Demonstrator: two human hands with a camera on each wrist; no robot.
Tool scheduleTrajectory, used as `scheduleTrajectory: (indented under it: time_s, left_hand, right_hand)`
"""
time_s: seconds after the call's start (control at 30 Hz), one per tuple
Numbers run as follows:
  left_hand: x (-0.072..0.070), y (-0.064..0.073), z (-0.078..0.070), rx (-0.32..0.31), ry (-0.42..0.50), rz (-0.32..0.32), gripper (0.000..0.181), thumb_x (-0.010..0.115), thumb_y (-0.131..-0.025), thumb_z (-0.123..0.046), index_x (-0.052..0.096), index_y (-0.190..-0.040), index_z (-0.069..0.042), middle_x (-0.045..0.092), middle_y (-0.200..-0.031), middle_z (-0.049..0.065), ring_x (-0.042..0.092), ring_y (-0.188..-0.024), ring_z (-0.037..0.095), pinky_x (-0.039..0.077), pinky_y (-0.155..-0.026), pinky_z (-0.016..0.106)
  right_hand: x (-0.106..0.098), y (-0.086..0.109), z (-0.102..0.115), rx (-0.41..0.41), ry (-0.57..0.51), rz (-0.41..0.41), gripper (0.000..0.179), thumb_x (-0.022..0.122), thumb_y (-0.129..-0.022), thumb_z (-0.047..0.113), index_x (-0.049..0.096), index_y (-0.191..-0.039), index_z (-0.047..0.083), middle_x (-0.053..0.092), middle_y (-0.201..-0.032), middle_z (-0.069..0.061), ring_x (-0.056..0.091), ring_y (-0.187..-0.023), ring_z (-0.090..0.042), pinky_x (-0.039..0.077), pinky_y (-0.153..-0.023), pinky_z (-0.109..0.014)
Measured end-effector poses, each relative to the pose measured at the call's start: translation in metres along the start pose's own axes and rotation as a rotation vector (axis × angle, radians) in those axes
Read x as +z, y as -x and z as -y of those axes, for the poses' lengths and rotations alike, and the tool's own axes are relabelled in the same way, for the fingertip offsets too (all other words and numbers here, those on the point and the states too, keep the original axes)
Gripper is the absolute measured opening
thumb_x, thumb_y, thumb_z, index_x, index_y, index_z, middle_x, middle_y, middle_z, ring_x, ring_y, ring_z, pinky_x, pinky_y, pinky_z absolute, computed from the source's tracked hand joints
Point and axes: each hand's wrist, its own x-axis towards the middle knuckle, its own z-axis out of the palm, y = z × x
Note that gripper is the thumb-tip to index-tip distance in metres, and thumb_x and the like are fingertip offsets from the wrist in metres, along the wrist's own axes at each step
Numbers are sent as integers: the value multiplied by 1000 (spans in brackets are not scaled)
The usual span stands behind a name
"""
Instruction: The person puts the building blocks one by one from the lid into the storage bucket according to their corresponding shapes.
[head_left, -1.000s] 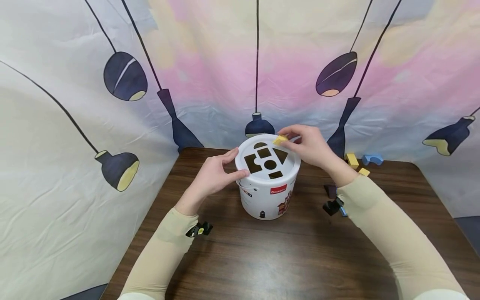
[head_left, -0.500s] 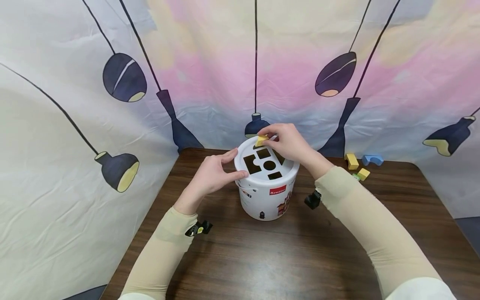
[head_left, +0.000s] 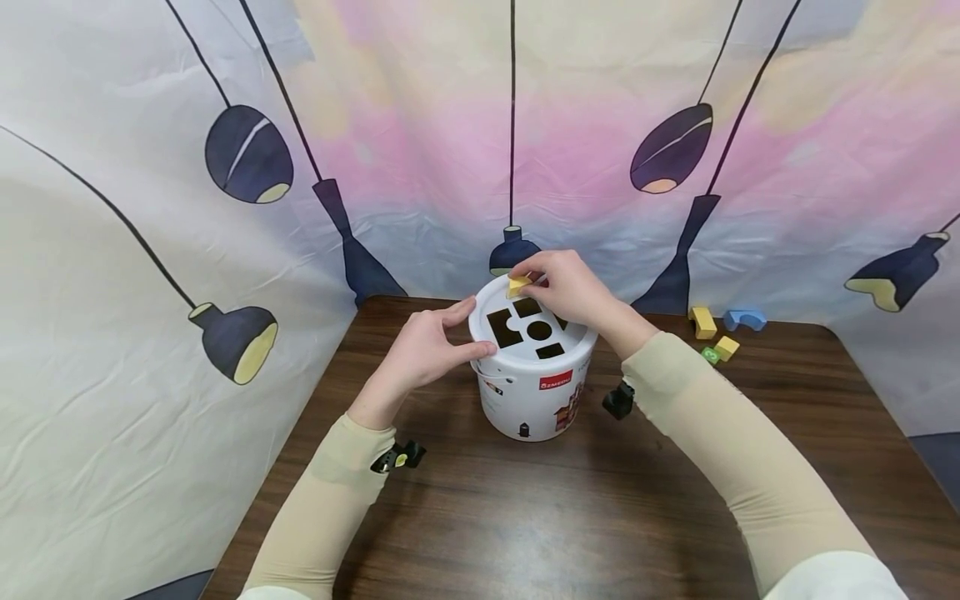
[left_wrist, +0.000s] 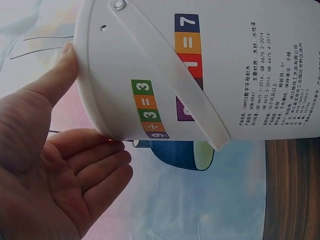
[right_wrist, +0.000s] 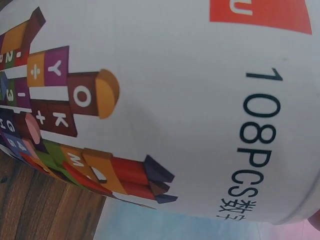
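A white bucket stands upright on the table, topped by a white lid with several shaped holes. My left hand rests against the lid's left rim, its thumb at the front and its forefinger further back. In the left wrist view, the left fingers are nearly straight and touch the rim. Between thumb and fingers, my right hand pinches a small yellow block at the far part of the lid, over the half-round hole, which is now covered. Only a sliver of that hand shows in the right wrist view.
Right of the bucket, near the table's back edge, lie a yellow arch block, a blue arch block, a small yellow block and a green block. A patterned cloth hangs behind the brown table.
My right hand has moved left across the lid with the yellow block, from the right rear rim to the half-round hole. The left hand has stayed put.
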Motion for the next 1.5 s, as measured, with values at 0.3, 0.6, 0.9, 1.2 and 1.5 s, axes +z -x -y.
scheduleTrajectory:
  time_s: [0.3, 0.6, 0.9, 1.2, 1.5]
  left_hand:
    - [0, -1, 0, -14, -9, 8, 86, 85, -88, -57, 53, -158, -18, 53, -158, -2, 49, -147, 23, 46, -114, 47]
    - [0, 1, 1, -23, -1, 17, 86, 85, -89, -56, 52, -159, -18, 52, -160, -3, 48, -148, 22, 47, -111, 47]
    - [-1, 1, 0, -9, -1, 14, 87, 86, -88, -55, 52, -159, -17, 52, -159, -2, 49, -147, 23, 47, -111, 48]
    - [2, 2, 1, -6, 12, 13, 86, 86, -89, -55, 53, -159, -17, 52, -159, -2, 69, -113, 21, 52, -96, 42]
    - [2, 0, 3, -6, 30, 4, 86, 86, -89, -53, 52, -158, -15, 52, -160, -1, 67, -118, 27, 49, -97, 43]
  right_hand:
    - [-1, -1, 2, 27, 19, 21, 25, 77, -100, 8, 79, -126, 7, 77, -116, -10, 72, -105, -26, 59, -92, -43]
    - [0, 0, 4, 26, 34, 25, 26, 76, -101, 11, 79, -126, 7, 77, -116, -11, 73, -107, -26, 58, -92, -44]
    - [-1, 1, 7, 13, 47, 42, 29, 77, -101, 16, 78, -128, 7, 76, -119, -10, 71, -108, -26, 58, -90, -44]
    - [-15, 24, 13, -110, -16, 121, 30, 76, -103, 27, 79, -128, 12, 75, -124, -1, 65, -84, -18, 54, -76, -38]
    - [-43, 82, 2, -225, -115, 124, 28, 81, -99, 21, 80, -125, 14, 77, -122, 2, 71, -99, -13, 61, -81, -35]
